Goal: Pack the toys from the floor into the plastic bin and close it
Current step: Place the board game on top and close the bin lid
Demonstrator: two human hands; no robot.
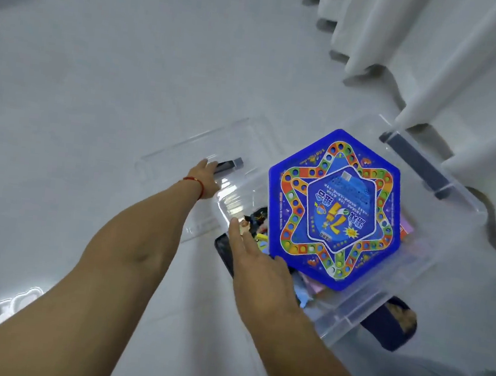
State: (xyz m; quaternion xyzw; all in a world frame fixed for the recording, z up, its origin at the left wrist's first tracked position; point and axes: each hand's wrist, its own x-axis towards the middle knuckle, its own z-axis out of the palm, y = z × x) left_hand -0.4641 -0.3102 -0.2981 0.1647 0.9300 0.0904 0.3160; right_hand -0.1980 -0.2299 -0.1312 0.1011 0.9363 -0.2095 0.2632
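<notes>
Here, both hands — left [206, 179], right [258, 265] — reach the clear lid [202, 149].

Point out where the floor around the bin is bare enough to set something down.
Bare floor spreads left of and beyond the clear lid. Crowded: the bin is filled by the blue hexagonal game board, with curtains close behind and a dark slipper beside it.

Left hand [203, 180] on clear lid [201, 152], blue game board [333, 209] atop bin [381, 303]

Game board [335, 207] perhaps overhanging bin [350, 309]
</notes>
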